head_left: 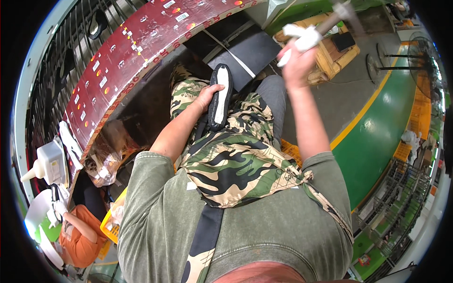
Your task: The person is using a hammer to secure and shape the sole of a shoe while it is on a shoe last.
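On my lap, over a camouflage apron [240,174], lies a black shoe upper [213,113] with its long white underside facing up. My left hand [206,96] is closed around its side, the thumb resting on the white underside. Raised at the upper right, my right hand [300,66] grips a hammer [309,38] by a handle wrapped in white. The hammer's far end is smeared by motion, and it is held well away from the shoe upper.
A dark red worktop [118,66] curves along the left, with a white squeeze bottle [51,162] at its near end. Black sheets bound by a white strap [240,61] lie ahead. Beyond stand a yellow bundle [335,54] and a fan [420,63]. A co-worker in orange [80,236] is at lower left.
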Motion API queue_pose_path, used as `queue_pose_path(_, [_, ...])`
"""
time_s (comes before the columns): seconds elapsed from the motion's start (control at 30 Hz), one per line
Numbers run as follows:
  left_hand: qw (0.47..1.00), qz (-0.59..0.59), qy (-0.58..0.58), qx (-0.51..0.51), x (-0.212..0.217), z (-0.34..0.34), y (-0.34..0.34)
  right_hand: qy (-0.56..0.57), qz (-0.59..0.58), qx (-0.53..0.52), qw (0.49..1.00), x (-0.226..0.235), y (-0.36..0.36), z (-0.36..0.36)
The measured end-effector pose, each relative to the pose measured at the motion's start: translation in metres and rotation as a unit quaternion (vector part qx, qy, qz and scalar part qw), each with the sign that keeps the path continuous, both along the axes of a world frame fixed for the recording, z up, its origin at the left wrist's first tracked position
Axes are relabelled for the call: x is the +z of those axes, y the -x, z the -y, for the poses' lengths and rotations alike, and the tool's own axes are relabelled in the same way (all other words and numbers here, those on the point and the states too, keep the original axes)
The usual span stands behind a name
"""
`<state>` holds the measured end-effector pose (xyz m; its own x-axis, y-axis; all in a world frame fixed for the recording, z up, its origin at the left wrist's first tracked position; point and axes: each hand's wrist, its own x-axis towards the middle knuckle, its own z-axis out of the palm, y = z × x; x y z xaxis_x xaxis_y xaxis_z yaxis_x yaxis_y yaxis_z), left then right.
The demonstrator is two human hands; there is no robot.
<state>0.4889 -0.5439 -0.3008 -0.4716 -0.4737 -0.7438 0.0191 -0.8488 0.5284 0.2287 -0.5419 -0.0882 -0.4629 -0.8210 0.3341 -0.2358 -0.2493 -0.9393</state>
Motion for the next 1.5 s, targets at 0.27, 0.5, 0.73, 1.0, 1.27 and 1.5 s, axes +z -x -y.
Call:
queue_pose_path(0.27, [1.000, 0.016, 0.011, 0.020, -0.005, -0.004, -0.001, -0.435, -0.075, 0.188, 0.878, -0.058, -0.034, -0.036])
queue_pose_path(0.5, [1.000, 0.016, 0.015, 0.009, 0.008, -0.003, -0.002, 0.053, -0.014, 0.074, 0.996, 0.077, -0.009, 0.022])
queue_pose_path(0.73, [0.999, 0.016, 0.030, -0.007, 0.006, -0.006, 0.001, -0.537, -0.069, 0.207, 0.815, -0.128, -0.048, -0.055])
queue_pose_path(1.0, [1.000, 0.004, -0.006, -0.014, -0.001, -0.001, -0.001, -0.193, -0.068, 0.081, 0.975, 0.052, 0.007, 0.012])
queue_pose_path(1.27, [1.000, 0.004, -0.008, -0.005, -0.004, 0.002, 0.001, 0.064, 0.012, 0.054, 0.996, -0.034, -0.051, -0.012])
queue_pose_path(1.5, [0.999, -0.027, -0.033, -0.015, -0.020, -0.001, -0.004, -0.391, -0.274, 0.181, 0.860, -0.075, -0.018, -0.034])
